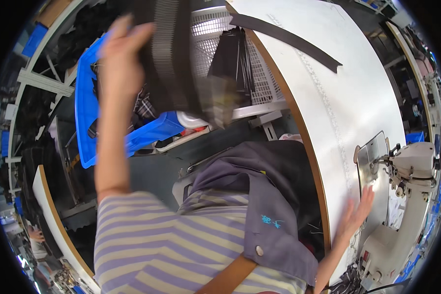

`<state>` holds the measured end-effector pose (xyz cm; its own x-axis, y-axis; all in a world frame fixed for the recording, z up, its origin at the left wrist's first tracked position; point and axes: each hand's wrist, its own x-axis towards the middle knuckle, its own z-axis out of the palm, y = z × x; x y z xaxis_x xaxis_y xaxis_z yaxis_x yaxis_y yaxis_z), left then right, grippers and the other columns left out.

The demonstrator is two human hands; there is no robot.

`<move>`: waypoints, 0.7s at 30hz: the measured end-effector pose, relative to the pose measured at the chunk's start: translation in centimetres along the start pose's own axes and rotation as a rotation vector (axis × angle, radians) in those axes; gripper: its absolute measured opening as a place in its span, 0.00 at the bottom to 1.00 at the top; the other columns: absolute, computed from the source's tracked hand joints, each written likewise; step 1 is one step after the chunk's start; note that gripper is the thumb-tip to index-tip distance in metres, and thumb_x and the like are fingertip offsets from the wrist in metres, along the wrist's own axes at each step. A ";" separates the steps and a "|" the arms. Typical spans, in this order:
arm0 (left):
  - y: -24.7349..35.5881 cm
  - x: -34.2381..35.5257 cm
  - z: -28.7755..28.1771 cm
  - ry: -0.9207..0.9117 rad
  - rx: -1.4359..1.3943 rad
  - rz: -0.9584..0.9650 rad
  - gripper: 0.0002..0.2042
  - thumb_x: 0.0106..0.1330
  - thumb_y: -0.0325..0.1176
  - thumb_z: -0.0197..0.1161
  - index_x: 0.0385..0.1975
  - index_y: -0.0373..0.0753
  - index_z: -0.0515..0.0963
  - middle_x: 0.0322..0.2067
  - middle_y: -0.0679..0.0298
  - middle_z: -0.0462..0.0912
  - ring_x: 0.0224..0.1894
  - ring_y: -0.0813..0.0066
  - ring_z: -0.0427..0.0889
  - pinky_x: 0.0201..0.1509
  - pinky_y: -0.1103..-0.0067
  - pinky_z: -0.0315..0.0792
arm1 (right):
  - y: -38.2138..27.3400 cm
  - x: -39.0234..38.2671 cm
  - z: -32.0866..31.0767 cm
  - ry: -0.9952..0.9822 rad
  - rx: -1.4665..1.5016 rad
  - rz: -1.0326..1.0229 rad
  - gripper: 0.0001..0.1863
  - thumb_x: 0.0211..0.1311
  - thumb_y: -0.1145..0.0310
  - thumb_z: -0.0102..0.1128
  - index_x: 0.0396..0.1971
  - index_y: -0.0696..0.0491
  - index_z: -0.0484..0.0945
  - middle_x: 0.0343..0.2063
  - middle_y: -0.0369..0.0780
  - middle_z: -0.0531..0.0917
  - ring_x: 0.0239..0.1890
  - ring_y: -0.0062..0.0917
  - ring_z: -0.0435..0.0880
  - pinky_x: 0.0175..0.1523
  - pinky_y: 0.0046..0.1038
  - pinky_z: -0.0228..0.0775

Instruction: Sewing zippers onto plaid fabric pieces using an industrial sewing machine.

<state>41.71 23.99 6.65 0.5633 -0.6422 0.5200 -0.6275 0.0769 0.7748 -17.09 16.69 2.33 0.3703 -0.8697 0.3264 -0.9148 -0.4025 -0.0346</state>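
My left hand (122,59) is raised at the upper left and smeared by motion. Its thumb crosses the edge of a long dark fabric piece (169,59) with a grey ribbed band, which the hand appears to grip. The lower end of that fabric hangs blurred above a white mesh basket (272,81). On the right, my right hand (355,215) has its fingers stretched out over the white tabletop (328,122), holding nothing. Just beyond its fingertips is the metal plate (372,161) of a white sewing machine (411,166).
A narrow dark fabric strip (289,39) lies across the far tabletop. Dark cut pieces (230,63) are stacked in the mesh basket. A blue bin (85,108) with plaid and dark cloth stands at the left. The table's brown edge (308,132) runs beside my lap.
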 end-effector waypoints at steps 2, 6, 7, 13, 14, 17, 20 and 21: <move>-3.9 0.1 -9.3 0.249 -0.398 -0.282 0.23 0.60 0.22 0.61 0.57 0.28 0.69 0.51 0.59 0.78 0.52 0.73 0.77 0.57 0.79 0.69 | 3.7 -1.4 -0.3 0.002 -0.026 0.052 0.24 0.67 0.66 0.50 0.62 0.56 0.66 0.64 0.48 0.65 0.67 0.43 0.60 0.69 0.41 0.50; -15.1 0.5 -19.3 0.104 1.233 0.087 0.40 0.47 0.32 0.72 0.62 0.32 0.63 0.52 0.50 0.77 0.56 0.55 0.75 0.59 0.68 0.67 | 10.6 -5.3 0.3 0.047 -0.022 0.239 0.18 0.69 0.69 0.47 0.56 0.58 0.73 0.58 0.48 0.72 0.61 0.45 0.68 0.65 0.40 0.56; -12.5 0.7 -14.5 -0.020 1.133 0.154 0.36 0.48 0.32 0.70 0.61 0.36 0.65 0.53 0.49 0.76 0.55 0.52 0.75 0.58 0.67 0.68 | 11.0 -6.0 -0.2 0.066 -0.077 0.289 0.18 0.69 0.69 0.47 0.55 0.58 0.74 0.56 0.49 0.74 0.60 0.45 0.69 0.64 0.40 0.58; -14.7 -2.4 13.4 -1.109 0.384 0.094 0.13 0.53 0.36 0.65 0.37 0.39 0.82 0.34 0.54 0.83 0.36 0.55 0.82 0.40 0.66 0.75 | 10.0 -5.6 0.2 0.113 -0.028 0.335 0.16 0.69 0.70 0.49 0.52 0.60 0.75 0.53 0.47 0.77 0.56 0.40 0.74 0.61 0.36 0.62; -15.1 -3.7 17.0 -1.098 0.500 0.071 0.12 0.52 0.36 0.67 0.35 0.39 0.81 0.34 0.54 0.83 0.37 0.55 0.82 0.41 0.65 0.75 | 10.1 -5.7 0.2 0.118 -0.003 0.345 0.16 0.69 0.70 0.49 0.52 0.60 0.75 0.53 0.47 0.78 0.55 0.40 0.75 0.60 0.35 0.63; -18.3 -6.2 21.9 -1.047 0.624 0.048 0.12 0.49 0.37 0.70 0.31 0.40 0.81 0.32 0.55 0.83 0.40 0.56 0.82 0.42 0.65 0.75 | 10.2 -5.9 0.4 0.129 0.010 0.363 0.16 0.69 0.70 0.50 0.52 0.60 0.75 0.53 0.47 0.78 0.54 0.39 0.76 0.59 0.34 0.64; -19.8 -6.1 22.9 -1.092 0.589 -0.009 0.15 0.43 0.37 0.74 0.24 0.36 0.77 0.26 0.55 0.80 0.32 0.56 0.81 0.36 0.66 0.73 | 9.6 -5.7 0.0 0.136 0.018 0.390 0.16 0.69 0.69 0.50 0.51 0.60 0.75 0.53 0.47 0.78 0.54 0.39 0.76 0.59 0.33 0.65; -19.7 -6.1 22.8 -1.071 0.557 0.008 0.15 0.43 0.36 0.74 0.23 0.35 0.76 0.25 0.55 0.80 0.30 0.57 0.80 0.34 0.67 0.73 | 9.4 -5.6 -0.1 0.137 0.022 0.404 0.16 0.69 0.69 0.50 0.51 0.60 0.75 0.53 0.47 0.78 0.54 0.39 0.76 0.59 0.33 0.65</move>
<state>38.43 9.03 -19.99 -0.0077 -0.9702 -0.2421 -0.9231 -0.0862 0.3747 -27.79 17.82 0.27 -0.0434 -0.9133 0.4051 -0.9778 -0.0445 -0.2050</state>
